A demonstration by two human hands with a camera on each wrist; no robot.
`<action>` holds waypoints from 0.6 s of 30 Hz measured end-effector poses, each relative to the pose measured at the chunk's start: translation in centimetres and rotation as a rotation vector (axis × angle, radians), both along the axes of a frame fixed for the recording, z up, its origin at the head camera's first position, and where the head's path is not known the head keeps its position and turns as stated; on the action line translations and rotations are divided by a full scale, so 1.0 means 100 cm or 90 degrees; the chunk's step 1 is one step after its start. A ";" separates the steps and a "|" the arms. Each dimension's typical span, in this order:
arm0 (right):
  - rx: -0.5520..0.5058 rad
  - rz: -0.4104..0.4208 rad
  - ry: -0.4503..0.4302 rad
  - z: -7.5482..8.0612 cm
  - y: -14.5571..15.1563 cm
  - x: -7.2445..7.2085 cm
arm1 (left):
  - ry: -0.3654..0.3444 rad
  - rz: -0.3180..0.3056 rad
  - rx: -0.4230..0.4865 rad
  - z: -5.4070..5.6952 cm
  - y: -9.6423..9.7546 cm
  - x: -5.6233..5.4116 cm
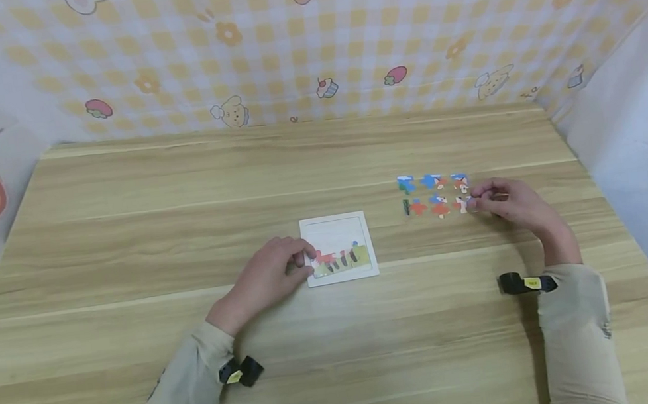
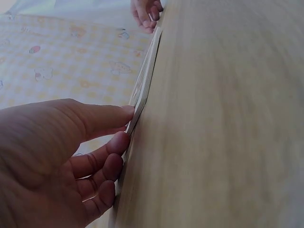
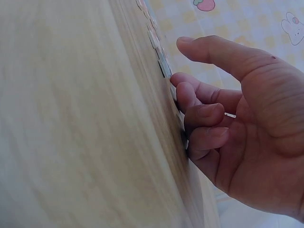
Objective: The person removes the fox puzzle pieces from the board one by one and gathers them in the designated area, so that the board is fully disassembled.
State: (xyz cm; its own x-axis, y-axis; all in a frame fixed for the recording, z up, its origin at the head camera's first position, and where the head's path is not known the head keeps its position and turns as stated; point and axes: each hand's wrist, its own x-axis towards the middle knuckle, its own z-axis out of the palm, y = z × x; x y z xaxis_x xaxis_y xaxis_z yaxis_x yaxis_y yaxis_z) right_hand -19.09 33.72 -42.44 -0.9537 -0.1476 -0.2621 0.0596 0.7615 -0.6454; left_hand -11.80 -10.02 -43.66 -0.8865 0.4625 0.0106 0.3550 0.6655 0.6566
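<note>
My left hand point(image 1: 272, 269) holds a white square puzzle tray point(image 1: 335, 221) by its left edge. In the left wrist view the thumb lies on the tray's rim point(image 2: 147, 78), with the fingertips against its side. A joined strip of picture pieces point(image 1: 343, 261), green with some red, fills the lower part of the tray. My right hand point(image 1: 513, 207) is over the right end of the loose puzzle pieces point(image 1: 439, 209). Its fingertips are right at the rightmost lower piece point(image 1: 461, 205). In the right wrist view the thumb point(image 3: 209, 49) stands apart from the loosely bent fingers.
The loose pieces lie in two short rows on the wooden table point(image 1: 225, 180), right of and beyond the tray. A checked cloth point(image 1: 282, 47) with cartoon prints hangs along the back edge. Dark wrist cameras point(image 1: 240, 373) are strapped over both sleeves.
</note>
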 end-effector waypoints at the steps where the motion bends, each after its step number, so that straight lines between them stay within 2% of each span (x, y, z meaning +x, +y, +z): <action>1: 0.002 -0.001 -0.001 -0.001 0.000 -0.001 | -0.002 0.001 -0.001 0.000 0.000 0.000; 10: 0.009 -0.002 0.008 -0.004 0.001 -0.002 | -0.011 0.019 -0.072 -0.002 0.005 0.002; 18: 0.009 -0.002 0.003 -0.003 0.001 -0.002 | 0.000 0.009 -0.052 -0.002 0.006 0.002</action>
State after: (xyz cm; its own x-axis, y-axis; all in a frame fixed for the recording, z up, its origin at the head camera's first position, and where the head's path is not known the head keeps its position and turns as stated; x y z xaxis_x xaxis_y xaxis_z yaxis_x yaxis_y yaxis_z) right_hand -19.26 33.87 -42.70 -0.9554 -0.1414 -0.2593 0.0582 0.7707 -0.6346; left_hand -11.59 -9.41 -43.89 -0.8927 0.4499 -0.0267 0.3455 0.7212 0.6003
